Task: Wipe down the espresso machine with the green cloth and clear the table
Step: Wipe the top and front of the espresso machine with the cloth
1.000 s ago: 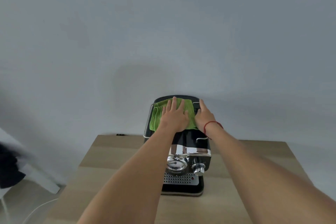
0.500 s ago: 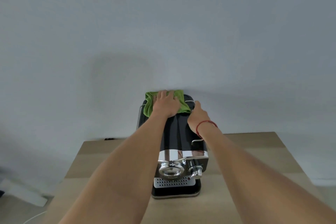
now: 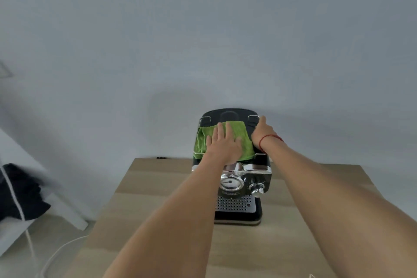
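Straight, slightly spread fingers (image 3: 220, 130) of a person's left hand (image 3: 223, 146) press flat on the green cloth (image 3: 243, 135), which lies over the top of the espresso machine (image 3: 239, 187) — bunched into folds at its left edge, smoother toward the right. Just beside it, the right hand (image 3: 262, 134) rests on the right side of the machine's top, at the cloth's right edge, with one digit pointing toward the back beside a chrome rail (image 3: 253, 116). Its other fingers are hidden behind the hand, and whether they curl round the edge cannot be told. A red string (image 3: 269, 137) circles the right wrist. Both bare forearms reach in from the bottom of the frame.

The black machine stands upright on a light wooden counter (image 3: 158, 187), toward the far edge and close to a pale grey wall (image 3: 203, 29). Its front faces the camera: a round gauge (image 3: 230, 183) just beside the left forearm, a chrome knob (image 3: 257, 188) to the gauge's right and a perforated drip tray (image 3: 235, 204) below. The black rear part of the top shows beyond the cloth.

Off the counter to the left, a dark garment (image 3: 18, 192) with a white stripe sits blurred at the frame's edge — and a white cable (image 3: 58, 253) trails across the floor.
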Demonstrator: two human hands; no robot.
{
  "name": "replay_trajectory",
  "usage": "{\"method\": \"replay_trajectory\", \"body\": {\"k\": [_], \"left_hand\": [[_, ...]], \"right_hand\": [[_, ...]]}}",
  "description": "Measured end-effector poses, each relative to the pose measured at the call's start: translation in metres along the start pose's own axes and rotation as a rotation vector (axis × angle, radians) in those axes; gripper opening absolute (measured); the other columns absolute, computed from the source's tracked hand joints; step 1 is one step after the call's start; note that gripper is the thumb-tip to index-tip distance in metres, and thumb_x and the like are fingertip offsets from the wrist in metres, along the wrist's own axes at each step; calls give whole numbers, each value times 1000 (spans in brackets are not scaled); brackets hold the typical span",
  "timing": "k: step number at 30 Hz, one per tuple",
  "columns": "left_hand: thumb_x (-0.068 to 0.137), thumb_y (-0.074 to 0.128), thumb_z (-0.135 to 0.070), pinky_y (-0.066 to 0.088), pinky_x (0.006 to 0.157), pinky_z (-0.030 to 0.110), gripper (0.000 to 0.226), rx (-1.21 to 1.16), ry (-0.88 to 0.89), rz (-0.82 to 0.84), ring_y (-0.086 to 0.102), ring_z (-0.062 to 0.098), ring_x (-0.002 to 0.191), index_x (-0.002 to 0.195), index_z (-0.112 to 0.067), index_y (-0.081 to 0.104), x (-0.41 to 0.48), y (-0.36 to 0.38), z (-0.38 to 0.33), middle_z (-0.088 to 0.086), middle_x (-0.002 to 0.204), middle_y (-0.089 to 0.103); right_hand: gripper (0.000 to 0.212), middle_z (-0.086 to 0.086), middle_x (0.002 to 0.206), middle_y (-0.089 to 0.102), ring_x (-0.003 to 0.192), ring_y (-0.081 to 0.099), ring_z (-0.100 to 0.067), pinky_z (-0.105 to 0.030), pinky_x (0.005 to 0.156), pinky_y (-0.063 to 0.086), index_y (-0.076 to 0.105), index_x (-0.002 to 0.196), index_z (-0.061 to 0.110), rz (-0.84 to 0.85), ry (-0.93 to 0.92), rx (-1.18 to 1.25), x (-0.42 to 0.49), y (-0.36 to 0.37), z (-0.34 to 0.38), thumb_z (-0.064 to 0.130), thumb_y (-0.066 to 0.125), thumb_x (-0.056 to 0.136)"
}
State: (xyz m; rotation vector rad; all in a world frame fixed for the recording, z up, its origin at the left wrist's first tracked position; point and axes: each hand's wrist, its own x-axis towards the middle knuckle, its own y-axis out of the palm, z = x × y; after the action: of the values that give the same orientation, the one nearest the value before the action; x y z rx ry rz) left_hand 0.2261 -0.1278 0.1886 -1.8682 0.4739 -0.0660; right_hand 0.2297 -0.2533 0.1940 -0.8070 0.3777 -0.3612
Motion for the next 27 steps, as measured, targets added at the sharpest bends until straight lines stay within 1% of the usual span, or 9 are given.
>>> {"method": "replay_trajectory", "body": {"k": [2,4,10,16,22,24,25,26,27], "left_hand": [[102,17,-39,-7,120,45,67,-13,-46,-5,-16,24,148,151,-8,-17,-9,0,-2,12,159,-21],[102,17,-39,-8,120,44,68,-31,-70,2,-18,24,148,151,-8,-17,-10,-1,-3,12,158,-23],[101,16,-40,-9,120,43,66,-67,-101,-29,-16,21,148,153,-10,-11,14,-4,-1,9,160,-17],[102,12,-42,-5,120,36,62,-41,48,-98,-7,15,150,154,-11,-3,50,-8,22,4,163,-7],[102,10,-40,-6,120,37,60,-31,36,-68,-10,13,149,154,-14,-6,59,-12,21,1,162,-10],[102,10,-40,-6,121,39,61,-34,7,-63,-11,15,149,154,-14,-7,51,-10,15,2,162,-12],[102,11,-39,-6,121,40,61,-31,-1,-59,-12,17,149,154,-13,-8,43,-9,11,4,162,-12],[102,12,-38,-6,121,41,61,-26,1,-52,-12,18,149,154,-13,-9,34,-6,7,5,162,-13],[103,13,-37,-6,121,42,61,-17,11,-48,-13,20,149,154,-12,-9,24,-3,4,6,161,-14]], "right_hand": [[61,-21,131,52,118,53,-37,-41,96,42,11,149,16,13,-11,-29,-4,1,-2,9,36,94],[66,-22,132,51,119,53,-37,-41,97,42,4,151,19,10,-28,-57,-6,1,-3,8,36,94],[59,-21,126,55,115,54,-37,-37,90,43,6,151,26,-36,-47,-122,4,4,-8,18,33,99],[61,-20,124,58,113,56,-37,-37,89,44,6,151,22,-36,-77,-159,14,7,-12,16,34,98],[55,-21,126,56,115,54,-38,-37,88,42,11,149,19,-48,-72,-177,18,6,-13,18,33,98],[58,-21,126,56,115,54,-38,-37,88,42,10,149,21,-3,-66,-151,21,5,-14,18,35,96],[62,-22,128,55,116,54,-38,-39,91,42,7,149,22,55,-58,-126,21,1,-12,19,37,95],[66,-23,135,49,120,51,-38,-41,97,42,2,150,24,124,-40,-95,20,-3,-10,20,38,95],[69,-22,146,38,128,45,-39,-45,105,40,-2,151,26,183,-26,-76,17,-8,-8,21,37,95]]}}
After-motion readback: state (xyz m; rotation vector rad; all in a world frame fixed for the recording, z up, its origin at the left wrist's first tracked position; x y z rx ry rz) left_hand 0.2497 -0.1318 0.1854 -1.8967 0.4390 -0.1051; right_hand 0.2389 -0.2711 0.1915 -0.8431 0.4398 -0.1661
